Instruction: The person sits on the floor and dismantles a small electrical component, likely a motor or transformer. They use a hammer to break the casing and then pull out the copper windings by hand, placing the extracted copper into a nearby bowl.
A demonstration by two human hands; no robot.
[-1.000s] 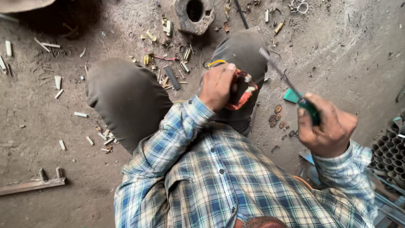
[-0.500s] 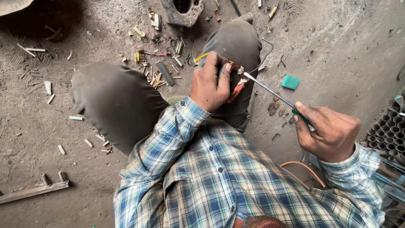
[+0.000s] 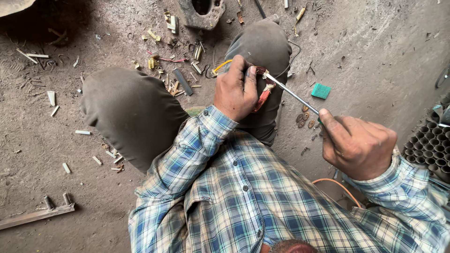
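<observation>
**Prying at a copper coil on a workshop floor**

Crouching over a dusty concrete floor [image 3: 384, 56], a person in a blue plaid shirt [image 3: 243, 201] works a small part on one knee. Nearest the camera, the right hand [image 3: 358, 145] is wrapped tight around the handle of a screwdriver [image 3: 293, 95], its thin metal shaft angled up and left. The tip meets a small coil of reddish copper wire [image 3: 264, 93], which the left hand [image 3: 236, 89] pinches firmly against the knee [image 3: 262, 47]. Beyond lie scattered offcuts and wire scraps [image 3: 173, 70], a few small washers [image 3: 304, 119], a green block [image 3: 321, 91] and a heavy cast metal part [image 3: 201, 11]. With the blade aimed toward the gripping fingers, a slip off the coil under pressure could, by the look of it, drive the tip into the hand or the leg beneath.
</observation>
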